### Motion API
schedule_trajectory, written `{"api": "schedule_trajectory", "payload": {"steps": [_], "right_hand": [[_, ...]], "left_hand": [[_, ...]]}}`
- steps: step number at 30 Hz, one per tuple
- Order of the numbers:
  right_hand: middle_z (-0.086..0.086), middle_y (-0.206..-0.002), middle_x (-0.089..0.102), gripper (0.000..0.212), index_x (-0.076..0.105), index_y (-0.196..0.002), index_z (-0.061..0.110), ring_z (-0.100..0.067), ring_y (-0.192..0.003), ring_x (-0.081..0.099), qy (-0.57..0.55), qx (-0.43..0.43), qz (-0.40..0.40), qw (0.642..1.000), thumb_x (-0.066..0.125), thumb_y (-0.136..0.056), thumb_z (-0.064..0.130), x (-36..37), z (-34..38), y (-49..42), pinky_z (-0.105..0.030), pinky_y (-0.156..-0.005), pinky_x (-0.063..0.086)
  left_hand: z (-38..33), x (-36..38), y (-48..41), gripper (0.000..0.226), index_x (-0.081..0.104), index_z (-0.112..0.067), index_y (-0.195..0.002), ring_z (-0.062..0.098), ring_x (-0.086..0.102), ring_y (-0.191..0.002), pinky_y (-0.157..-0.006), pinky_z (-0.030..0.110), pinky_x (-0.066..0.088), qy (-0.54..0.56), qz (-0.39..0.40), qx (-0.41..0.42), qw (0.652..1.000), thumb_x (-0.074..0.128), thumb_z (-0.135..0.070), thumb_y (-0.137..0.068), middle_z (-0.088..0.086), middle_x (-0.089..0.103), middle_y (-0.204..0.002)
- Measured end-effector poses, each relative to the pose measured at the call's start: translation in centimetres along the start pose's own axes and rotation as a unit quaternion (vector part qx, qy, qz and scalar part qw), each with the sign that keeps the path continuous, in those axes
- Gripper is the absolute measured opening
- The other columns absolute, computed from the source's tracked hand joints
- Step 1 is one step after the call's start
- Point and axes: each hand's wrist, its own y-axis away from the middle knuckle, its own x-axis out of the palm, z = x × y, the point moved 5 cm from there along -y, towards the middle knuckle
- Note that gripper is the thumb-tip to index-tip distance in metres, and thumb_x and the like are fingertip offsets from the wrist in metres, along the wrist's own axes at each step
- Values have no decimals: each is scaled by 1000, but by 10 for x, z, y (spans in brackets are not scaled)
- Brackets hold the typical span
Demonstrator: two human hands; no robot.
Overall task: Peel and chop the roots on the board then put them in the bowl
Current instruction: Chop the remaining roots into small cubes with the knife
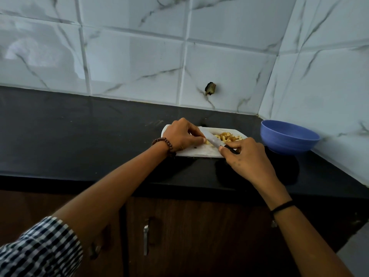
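Note:
A white chopping board (196, 151) lies on the black counter. On its far right part sits a heap of chopped yellow root pieces (229, 136) mixed with brown peel. My left hand (181, 134) pinches a small yellow root piece (207, 142) against the board with curled fingers. My right hand (247, 156) grips the black handle of a knife (212, 139); its pale blade slants up-left across the board, right beside my left fingertips. A blue bowl (289, 137) stands to the right of the board.
The black counter (79, 136) runs left, with a tiled wall behind and a tiled corner wall just past the bowl. A dark stub (210, 88) sticks out of the wall. Brown cabinet doors with a metal handle (146, 239) lie below the counter edge.

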Motion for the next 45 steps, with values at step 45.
{"api": "schedule_trajectory", "payload": {"steps": [45], "right_hand": [[2,-93,63,34,66,-125,28,-8,-74,57,74,-28,19,997,61,-94,41,-40,26,29,-26,-65,50]], "left_hand": [[-1,-15,4,11,66,-32,-91,12,63,-95,-95,43,48,-69,-95,-27,993,60,-24,-86,-12,67,-95]]}}
